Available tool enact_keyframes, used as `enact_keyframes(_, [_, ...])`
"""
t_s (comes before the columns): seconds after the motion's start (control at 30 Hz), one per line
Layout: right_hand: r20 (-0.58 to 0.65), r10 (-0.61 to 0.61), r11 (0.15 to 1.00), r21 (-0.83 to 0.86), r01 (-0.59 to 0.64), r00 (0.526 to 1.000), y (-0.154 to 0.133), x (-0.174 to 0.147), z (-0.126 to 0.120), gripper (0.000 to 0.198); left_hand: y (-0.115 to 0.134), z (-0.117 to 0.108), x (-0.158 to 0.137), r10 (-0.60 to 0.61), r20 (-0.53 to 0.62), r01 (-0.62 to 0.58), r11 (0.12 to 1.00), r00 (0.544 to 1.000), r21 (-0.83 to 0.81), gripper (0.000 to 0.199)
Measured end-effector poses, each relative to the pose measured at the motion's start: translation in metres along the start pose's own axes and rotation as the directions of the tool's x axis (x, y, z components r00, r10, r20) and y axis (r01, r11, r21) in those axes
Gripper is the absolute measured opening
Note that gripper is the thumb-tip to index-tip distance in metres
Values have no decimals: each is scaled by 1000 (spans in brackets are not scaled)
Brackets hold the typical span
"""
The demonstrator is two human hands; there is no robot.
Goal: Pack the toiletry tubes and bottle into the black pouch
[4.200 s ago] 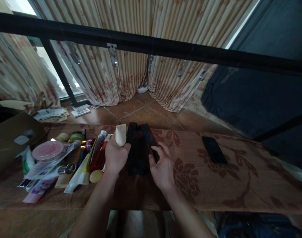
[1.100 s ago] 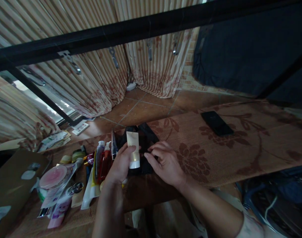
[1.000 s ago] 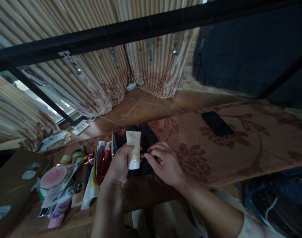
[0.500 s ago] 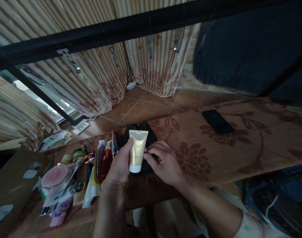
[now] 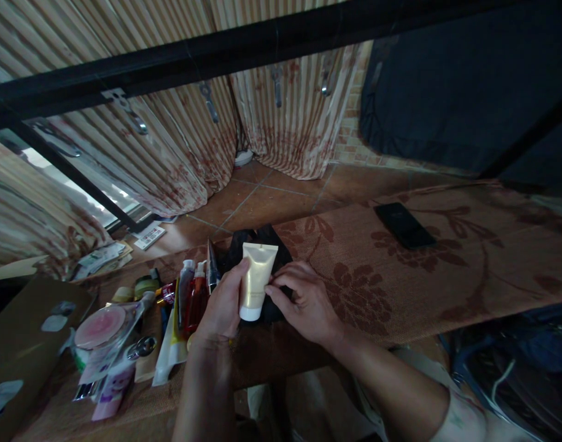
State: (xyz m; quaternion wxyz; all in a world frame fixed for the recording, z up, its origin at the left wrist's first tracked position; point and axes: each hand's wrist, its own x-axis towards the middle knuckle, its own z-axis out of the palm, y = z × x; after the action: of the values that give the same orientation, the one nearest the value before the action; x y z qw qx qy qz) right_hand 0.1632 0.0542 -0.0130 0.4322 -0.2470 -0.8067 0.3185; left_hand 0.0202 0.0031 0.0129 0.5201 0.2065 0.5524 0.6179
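Observation:
My left hand [image 5: 224,301] is closed around a pale gold squeeze tube [image 5: 257,282] with a white cap pointing down toward me. The tube stands nearly upright, its flat crimped end at the top. My right hand [image 5: 303,298] is curled, its thumb and index fingertip pinched at the tube's right edge. Behind the tube lies a black plastic bag [image 5: 281,245], partly covered by my hands. Just left of my left hand, a red pump bottle [image 5: 198,298] and a yellow-and-white tube [image 5: 172,350] lie among other toiletries.
A pink round container [image 5: 100,326], a pink tube [image 5: 111,393] and several cosmetics lie on the brown patterned cloth [image 5: 354,294]. At the left edge is a cardboard box [image 5: 27,350]. A black phone [image 5: 405,225] rests on the right. Striped curtains [image 5: 170,141] hang beyond the tiled floor.
The tube has tilted slightly, its top leaning right and its cap shifting left. Both hands keep nearly the same place, and the view has shifted very little.

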Motion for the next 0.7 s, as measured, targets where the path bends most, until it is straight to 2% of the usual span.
enact_keyframes(0.37, [2, 2, 1000, 13, -2, 1000, 1, 1, 0, 11, 2, 4, 0, 3, -86, -2, 1000, 996, 18, 40])
enact_keyframes(0.7, [7, -2, 1000, -7, 2, 1000, 2, 0, 1, 12, -1, 0, 2, 26, -54, -23, 999, 998, 49, 39])
